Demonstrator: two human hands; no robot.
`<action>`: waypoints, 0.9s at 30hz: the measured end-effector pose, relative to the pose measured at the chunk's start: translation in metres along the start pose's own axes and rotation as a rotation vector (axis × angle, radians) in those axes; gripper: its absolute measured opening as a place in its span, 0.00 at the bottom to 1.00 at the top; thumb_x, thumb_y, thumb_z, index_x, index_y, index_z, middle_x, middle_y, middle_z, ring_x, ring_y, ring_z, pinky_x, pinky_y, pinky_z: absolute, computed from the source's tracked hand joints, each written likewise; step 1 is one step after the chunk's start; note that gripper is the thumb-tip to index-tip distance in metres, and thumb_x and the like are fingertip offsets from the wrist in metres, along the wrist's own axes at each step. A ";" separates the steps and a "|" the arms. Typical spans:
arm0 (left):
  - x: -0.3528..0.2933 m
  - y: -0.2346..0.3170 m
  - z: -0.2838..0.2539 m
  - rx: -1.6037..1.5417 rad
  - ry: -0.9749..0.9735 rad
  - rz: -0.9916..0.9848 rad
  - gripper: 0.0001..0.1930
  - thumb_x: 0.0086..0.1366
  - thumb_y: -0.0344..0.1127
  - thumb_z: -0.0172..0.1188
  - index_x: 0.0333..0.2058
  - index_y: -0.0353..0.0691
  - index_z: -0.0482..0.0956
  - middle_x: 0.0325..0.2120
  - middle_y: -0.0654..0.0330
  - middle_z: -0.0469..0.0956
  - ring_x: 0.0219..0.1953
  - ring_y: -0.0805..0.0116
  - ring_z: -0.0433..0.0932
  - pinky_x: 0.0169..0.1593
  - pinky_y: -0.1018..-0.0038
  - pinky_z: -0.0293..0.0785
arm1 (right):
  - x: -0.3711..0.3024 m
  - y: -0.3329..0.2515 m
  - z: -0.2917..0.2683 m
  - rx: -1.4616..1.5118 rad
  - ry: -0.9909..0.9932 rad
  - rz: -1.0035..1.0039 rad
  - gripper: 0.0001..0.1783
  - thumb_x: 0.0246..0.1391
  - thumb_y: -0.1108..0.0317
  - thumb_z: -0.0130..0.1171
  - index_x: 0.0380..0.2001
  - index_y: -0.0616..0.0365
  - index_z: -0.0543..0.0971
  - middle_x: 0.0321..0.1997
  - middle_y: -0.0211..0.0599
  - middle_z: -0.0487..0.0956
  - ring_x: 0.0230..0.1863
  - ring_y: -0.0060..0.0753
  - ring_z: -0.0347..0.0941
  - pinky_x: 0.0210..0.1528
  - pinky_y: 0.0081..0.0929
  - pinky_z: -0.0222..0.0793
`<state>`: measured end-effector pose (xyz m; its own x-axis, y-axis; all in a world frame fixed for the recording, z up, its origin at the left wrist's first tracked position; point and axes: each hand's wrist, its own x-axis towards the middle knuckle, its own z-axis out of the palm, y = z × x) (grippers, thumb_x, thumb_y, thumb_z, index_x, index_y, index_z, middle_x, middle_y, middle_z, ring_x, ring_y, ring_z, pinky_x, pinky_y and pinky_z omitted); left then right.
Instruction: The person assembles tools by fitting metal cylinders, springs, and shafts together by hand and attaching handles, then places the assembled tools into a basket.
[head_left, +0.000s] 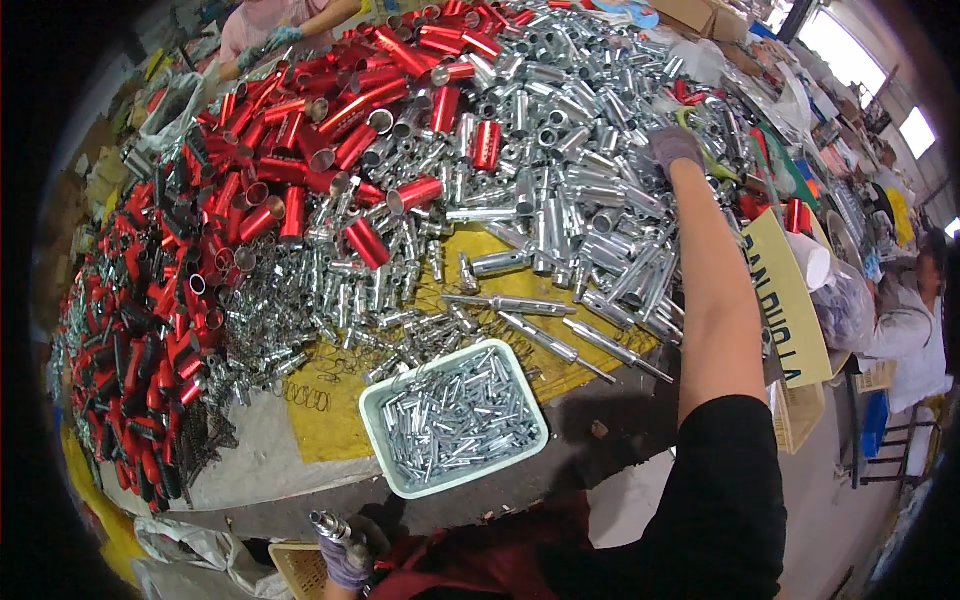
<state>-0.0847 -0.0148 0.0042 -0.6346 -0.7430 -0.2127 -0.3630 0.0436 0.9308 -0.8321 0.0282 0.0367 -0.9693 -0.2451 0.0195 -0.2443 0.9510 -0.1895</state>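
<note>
While the gloved left hand has its grip closed around a shiny metal fitting close to the body, the gloved right hand is at the far right part of a heap of silver tubes, arm stretched out. Whether that right grip is open or has hold of a piece, I cannot tell. The fitting sticks up out of the left hand, just off the near edge of the tabletop. Between the two arms, a pale green tray full of small silver pins sits partly on a yellow sheet. Slim metal rods lie beyond it, red tubes are piled farther back, and red-and-black pieces are heaped at the left. Across the tabletop, at the upper left, is a co-worker in a pink top.
</note>
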 end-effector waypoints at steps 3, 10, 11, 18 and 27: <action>0.004 -0.026 -0.009 0.073 -0.085 0.034 0.36 0.52 0.72 0.49 0.25 0.35 0.71 0.11 0.61 0.71 0.13 0.73 0.70 0.16 0.79 0.64 | 0.012 0.016 -0.014 -0.007 0.012 0.100 0.23 0.50 0.57 0.48 0.46 0.58 0.76 0.54 0.50 0.71 0.54 0.50 0.69 0.56 0.45 0.63; 0.011 0.000 0.005 -0.015 -0.085 0.206 0.28 0.54 0.61 0.57 0.33 0.37 0.71 0.17 0.61 0.73 0.16 0.72 0.72 0.18 0.78 0.67 | -0.159 -0.016 -0.060 0.779 0.142 -0.913 0.18 0.57 0.55 0.50 0.35 0.60 0.78 0.34 0.33 0.77 0.37 0.26 0.74 0.37 0.22 0.71; 0.006 0.000 0.010 -0.025 -0.063 0.181 0.28 0.54 0.61 0.57 0.33 0.37 0.71 0.17 0.61 0.73 0.16 0.72 0.72 0.18 0.78 0.67 | -0.234 -0.046 -0.079 0.853 -0.238 -1.002 0.17 0.57 0.57 0.50 0.37 0.60 0.77 0.37 0.33 0.78 0.39 0.27 0.75 0.39 0.24 0.72; 0.015 0.021 0.033 0.049 -0.298 0.292 0.20 0.50 0.49 0.62 0.36 0.39 0.77 0.28 0.53 0.78 0.32 0.55 0.78 0.36 0.67 0.73 | -0.456 -0.082 -0.061 0.712 -0.588 -1.708 0.17 0.47 0.69 0.57 0.43 0.54 0.74 0.47 0.42 0.74 0.45 0.39 0.74 0.47 0.29 0.71; 0.016 0.023 0.037 0.127 -0.199 0.470 0.25 0.54 0.51 0.60 0.45 0.40 0.74 0.30 0.50 0.78 0.35 0.51 0.78 0.38 0.66 0.73 | -0.495 -0.077 -0.088 0.481 -0.680 -1.633 0.13 0.50 0.71 0.55 0.41 0.56 0.75 0.48 0.42 0.72 0.51 0.42 0.69 0.44 0.34 0.70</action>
<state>-0.1284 -0.0016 0.0114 -0.8617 -0.4830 0.1557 -0.0799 0.4321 0.8983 -0.3359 0.0933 0.1284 0.4091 -0.9046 0.1200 -0.6756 -0.3886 -0.6265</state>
